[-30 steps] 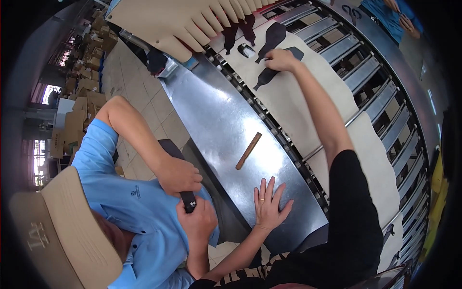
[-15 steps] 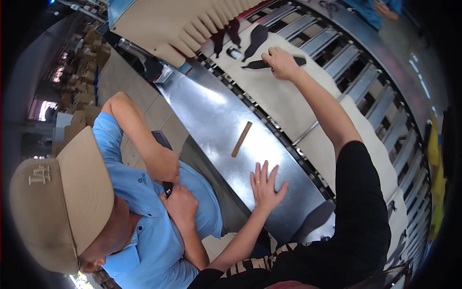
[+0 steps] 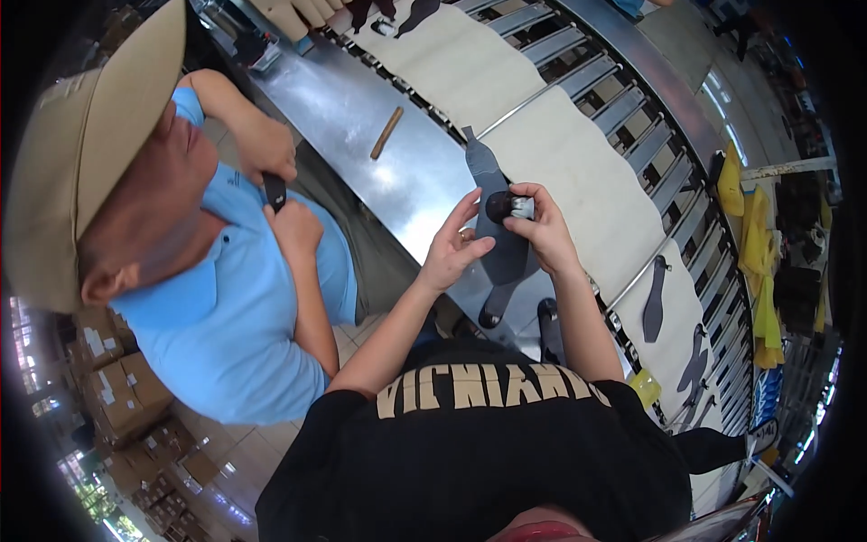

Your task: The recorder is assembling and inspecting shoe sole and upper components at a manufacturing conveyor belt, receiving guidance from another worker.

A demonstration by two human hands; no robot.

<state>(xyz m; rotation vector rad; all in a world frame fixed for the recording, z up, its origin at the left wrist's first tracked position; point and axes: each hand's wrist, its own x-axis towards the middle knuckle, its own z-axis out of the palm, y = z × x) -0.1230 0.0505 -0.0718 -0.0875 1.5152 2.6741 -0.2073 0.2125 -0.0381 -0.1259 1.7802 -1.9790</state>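
Note:
My left hand (image 3: 454,246) and my right hand (image 3: 545,226) are together over the near edge of the steel table (image 3: 361,108). Between them hangs a long dark grey sole-shaped piece (image 3: 495,262), running from above my fingers down past my wrists. My left thumb and fingers press on its side. My right fingers pinch a small dark round thing with a white end (image 3: 508,207) against the piece.
A person in a blue shirt (image 3: 230,316) and tan cap stands close on my left, gripping a dark handle (image 3: 275,190). A wooden stick (image 3: 386,133) lies on the steel table. Beige mats (image 3: 578,172) on the roller conveyor carry dark sole pieces (image 3: 654,298). Cardboard boxes (image 3: 117,397) stand lower left.
My right hand has come back from the far mat with the dark piece. My left hand has lifted off the steel table to meet it. The view has swung toward my body.

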